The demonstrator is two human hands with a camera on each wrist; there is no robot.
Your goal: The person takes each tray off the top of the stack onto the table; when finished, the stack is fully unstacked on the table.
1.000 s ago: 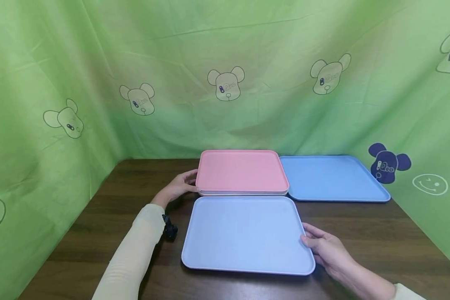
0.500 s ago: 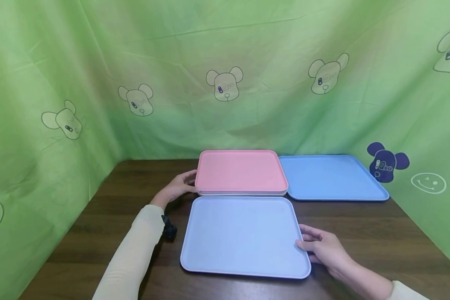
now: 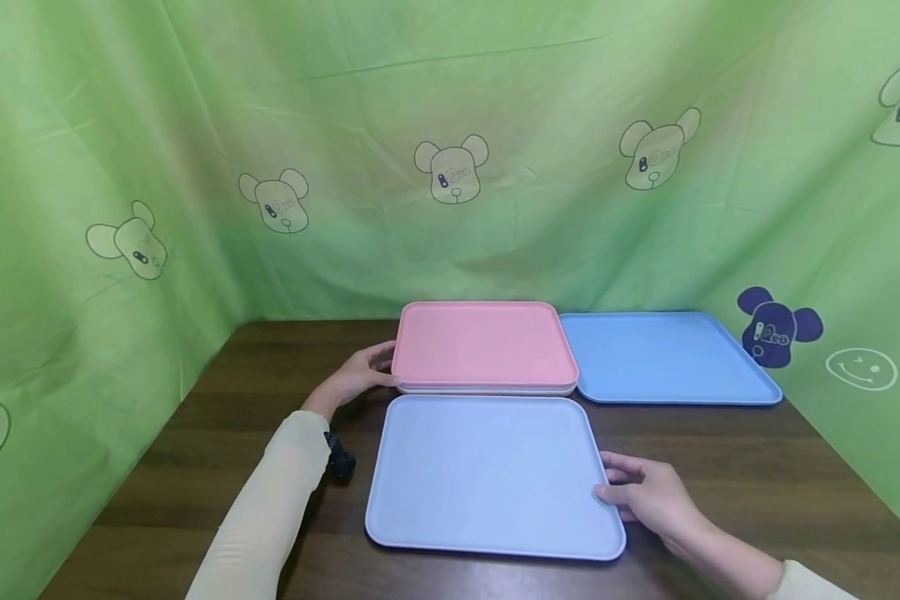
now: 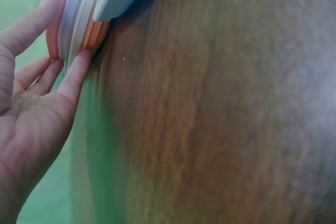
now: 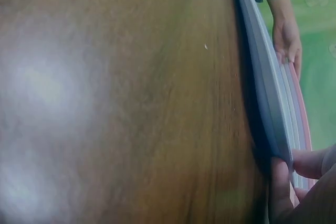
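Observation:
A stack of trays with a pink tray on top sits at the middle back of the dark wooden table. My left hand touches its left edge; in the left wrist view the fingers lie straight against the stack, thumb along the top rim. A pale lavender tray lies flat in front of the stack. My right hand pinches its right rim near the front corner; in the right wrist view the thumb is under the tray's edge.
A blue tray lies flat at the back right, beside the pink stack. Green cloth with bear prints walls the table at the back and both sides. A black wrist camera sits on my left forearm.
My right hand's fingers have come a little further over the lavender tray's right rim, and the tray has shifted slightly. The left hand has stayed at the pink stack.

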